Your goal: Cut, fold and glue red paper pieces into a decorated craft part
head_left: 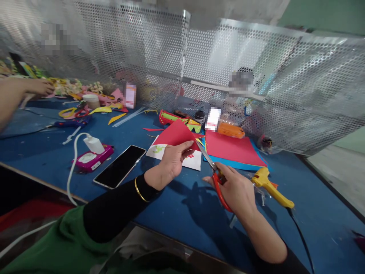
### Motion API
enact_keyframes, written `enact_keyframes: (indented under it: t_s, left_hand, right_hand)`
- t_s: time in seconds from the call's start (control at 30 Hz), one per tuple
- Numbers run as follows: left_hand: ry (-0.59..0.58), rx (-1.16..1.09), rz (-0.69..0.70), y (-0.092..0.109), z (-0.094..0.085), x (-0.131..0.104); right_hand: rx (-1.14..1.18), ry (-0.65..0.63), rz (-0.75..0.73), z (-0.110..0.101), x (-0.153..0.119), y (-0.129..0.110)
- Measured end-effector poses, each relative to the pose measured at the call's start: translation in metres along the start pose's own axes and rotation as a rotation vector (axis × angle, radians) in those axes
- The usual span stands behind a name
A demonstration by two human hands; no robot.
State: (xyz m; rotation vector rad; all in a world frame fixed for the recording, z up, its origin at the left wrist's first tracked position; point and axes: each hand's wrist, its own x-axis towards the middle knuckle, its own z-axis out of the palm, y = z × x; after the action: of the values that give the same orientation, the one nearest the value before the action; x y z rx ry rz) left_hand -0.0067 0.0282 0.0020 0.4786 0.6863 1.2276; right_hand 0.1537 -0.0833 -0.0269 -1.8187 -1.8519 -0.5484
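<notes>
My left hand (pixel 172 161) pinches the lower right part of a red paper sheet (pixel 177 134), which is raised over a white paper (pixel 192 161) with green and red markings. Red-handled scissors (pixel 218 186) are gripped in my right hand (pixel 235 186). Their blades point up and left, and the tips are at the right edge of the red sheet, close to my left fingertips. Whether the blades are parted is too small to tell. Just right of the scissors, more red paper (pixel 234 149) lies on blue sheets (pixel 228 164).
A yellow glue gun (pixel 272 188) lies right, its cord running to the front edge. Left are a black phone (pixel 120 166) and a magenta power block (pixel 95 158) with a white plug. Another person's hand (pixel 40 87) is far left, near flowers. A perforated metal screen (pixel 159 49) stands behind.
</notes>
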Motion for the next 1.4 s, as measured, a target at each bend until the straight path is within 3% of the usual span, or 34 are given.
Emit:
enact_keyframes:
  t_s: [0.53, 1.0, 1.4]
  left_hand:
    - [0.039, -0.015, -0.054, -0.012, 0.0, -0.005]
    - [0.008, -0.011, -0.06, -0.015, -0.004, 0.0]
    - [-0.011, 0.054, -0.038, -0.018, -0.003, -0.006]
  right_hand:
    - [-0.012, -0.032, 0.012, 0.003, -0.001, 0.0]
    - [0.032, -0.074, 0.032, 0.0, -0.001, -0.002]
    - [-0.069, -0.112, 0.056, -0.001, -0.001, -0.004]
